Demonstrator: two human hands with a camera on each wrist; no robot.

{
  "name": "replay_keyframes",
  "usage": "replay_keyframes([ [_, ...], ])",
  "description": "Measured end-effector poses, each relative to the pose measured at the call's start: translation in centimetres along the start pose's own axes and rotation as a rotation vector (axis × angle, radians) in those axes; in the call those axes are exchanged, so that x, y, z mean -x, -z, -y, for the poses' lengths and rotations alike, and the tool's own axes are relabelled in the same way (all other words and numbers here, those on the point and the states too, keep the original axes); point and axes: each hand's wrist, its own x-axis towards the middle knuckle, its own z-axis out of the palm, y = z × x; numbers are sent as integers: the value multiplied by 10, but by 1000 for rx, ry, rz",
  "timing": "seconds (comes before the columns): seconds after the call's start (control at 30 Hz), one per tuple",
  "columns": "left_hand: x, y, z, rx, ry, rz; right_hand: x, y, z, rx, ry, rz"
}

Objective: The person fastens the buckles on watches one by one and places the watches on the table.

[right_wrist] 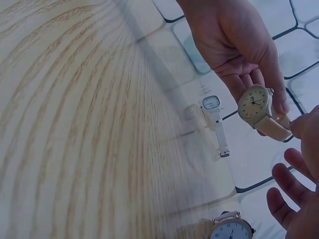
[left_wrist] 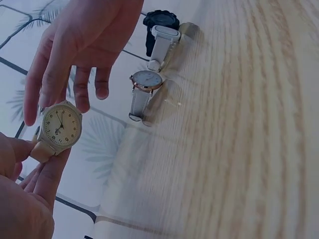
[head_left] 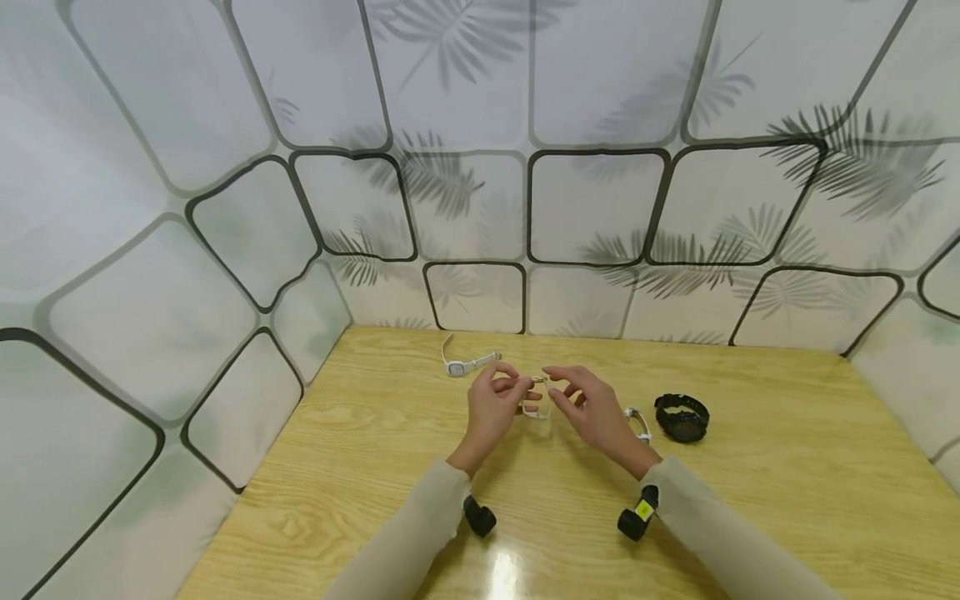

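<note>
Between the two hands hangs a wristwatch (left_wrist: 62,124) with a pale strap and round cream dial, clear of the table. My left hand (head_left: 491,410) grips it by the strap, thumb and fingers beside the case. From the other side my right hand (head_left: 592,412) brings its thumb and index finger to the strap end, fingertips (right_wrist: 297,125) right at it. In the head view the watch's gold-coloured buckle (head_left: 538,380) shows at the top of the strap loop; its dial is turned away there but shows in both wrist views.
A white watch with a squarish face (head_left: 457,367) lies at the back left. Beyond the right hand are another white watch (head_left: 637,423) and a black watch (head_left: 683,418). A rose-gold-cased watch (left_wrist: 147,79) with a light strap stands near them. Patterned cloth (head_left: 472,208) encloses the wooden table (head_left: 375,450).
</note>
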Motion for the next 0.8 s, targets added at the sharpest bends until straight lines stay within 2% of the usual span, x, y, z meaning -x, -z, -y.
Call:
replay_keyframes([
  [0.13,-3,0,3,-16,20,-48,4,1,-2,-38,-68,78],
  [0.33,-5,0,4,-15,34,-65,9,2,-3,-108,-127,177],
  [0.63,-5,-1,6,11,44,-61,9,4,-5,-146,-183,253],
  [0.8,-7,-1,7,8,59,-43,8,6,-4,-140,-165,238],
])
